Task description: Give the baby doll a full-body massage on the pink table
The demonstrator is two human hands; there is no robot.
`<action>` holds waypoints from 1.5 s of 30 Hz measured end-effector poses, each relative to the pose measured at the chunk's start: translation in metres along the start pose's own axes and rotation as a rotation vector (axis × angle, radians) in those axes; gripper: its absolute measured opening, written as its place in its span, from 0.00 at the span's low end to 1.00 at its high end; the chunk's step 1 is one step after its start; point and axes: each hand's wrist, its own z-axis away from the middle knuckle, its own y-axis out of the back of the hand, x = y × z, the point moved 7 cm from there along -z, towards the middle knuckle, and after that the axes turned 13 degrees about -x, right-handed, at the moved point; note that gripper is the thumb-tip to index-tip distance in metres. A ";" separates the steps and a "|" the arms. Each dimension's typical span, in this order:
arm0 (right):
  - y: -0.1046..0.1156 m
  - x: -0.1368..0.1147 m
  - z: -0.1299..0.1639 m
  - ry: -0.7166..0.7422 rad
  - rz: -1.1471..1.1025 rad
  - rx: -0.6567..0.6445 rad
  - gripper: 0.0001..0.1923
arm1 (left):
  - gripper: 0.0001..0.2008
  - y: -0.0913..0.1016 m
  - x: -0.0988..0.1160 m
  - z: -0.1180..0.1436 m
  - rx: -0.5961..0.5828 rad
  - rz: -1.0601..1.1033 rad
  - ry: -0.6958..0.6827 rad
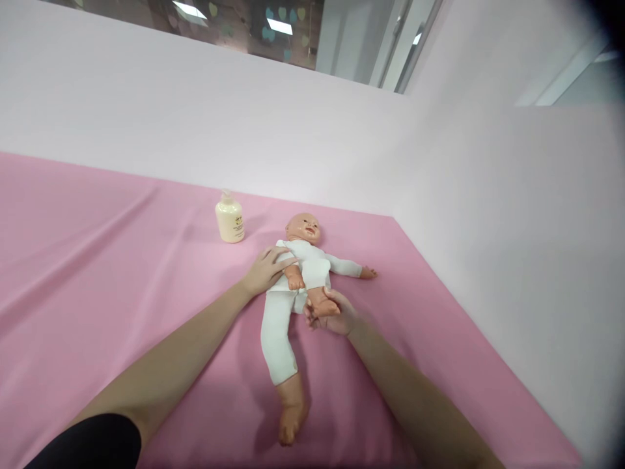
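A baby doll [278,332] in white clothes lies on its back on a pink sheet, its head away from me. My left hand [267,268] is laid over the doll's bent arm, fingers closed round the sleeve. That arm crosses the belly, and the doll's small hand [294,278] shows below my fingers. With my right hand [344,316] I grip the doll's raised foot [322,303] from below; the leg is folded up over the belly, near the doll's hand. The other leg stretches toward me. The doll's other arm [346,266] reaches out to the right.
A cream pump bottle [229,218] stands upright left of the doll's head. The pink sheet [122,260] has wrinkles on its left side. White padded walls [195,117] rise behind and on the right, with a window [254,29] above the back one.
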 end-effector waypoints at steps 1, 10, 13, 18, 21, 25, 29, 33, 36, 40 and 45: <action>-0.001 0.001 0.000 -0.011 0.007 -0.006 0.24 | 0.19 0.000 -0.001 0.000 0.001 0.006 0.004; -0.010 0.008 -0.002 -0.041 0.055 -0.139 0.25 | 0.18 0.001 -0.009 0.000 0.021 0.198 0.118; -0.018 0.019 -0.001 -0.144 0.073 -0.296 0.28 | 0.17 0.001 -0.028 0.005 0.161 0.382 0.279; -0.037 0.036 0.007 -0.386 0.150 -0.561 0.30 | 0.14 -0.008 -0.067 0.021 0.474 0.837 0.510; -0.048 0.034 0.006 -0.435 0.239 -0.656 0.27 | 0.11 -0.014 -0.083 0.032 0.622 1.017 0.635; -0.062 0.019 -0.003 -0.355 0.320 -0.665 0.25 | 0.09 -0.020 -0.095 0.044 0.732 1.119 0.775; -0.060 0.012 -0.004 -0.342 0.343 -0.610 0.25 | 0.10 -0.028 -0.101 0.050 0.756 1.144 0.864; -0.047 0.023 0.007 -0.379 0.387 -0.706 0.27 | 0.12 -0.028 -0.102 0.050 0.757 1.139 0.841; -0.037 0.031 0.012 -0.312 0.323 -0.799 0.29 | 0.11 -0.021 -0.096 0.046 0.731 1.076 0.780; -0.031 0.024 0.012 -0.138 0.068 -0.811 0.32 | 0.12 -0.010 -0.078 0.033 0.606 0.935 0.628; -0.010 -0.006 0.002 0.148 -0.074 -0.335 0.23 | 0.14 0.003 -0.043 0.014 0.357 0.538 0.366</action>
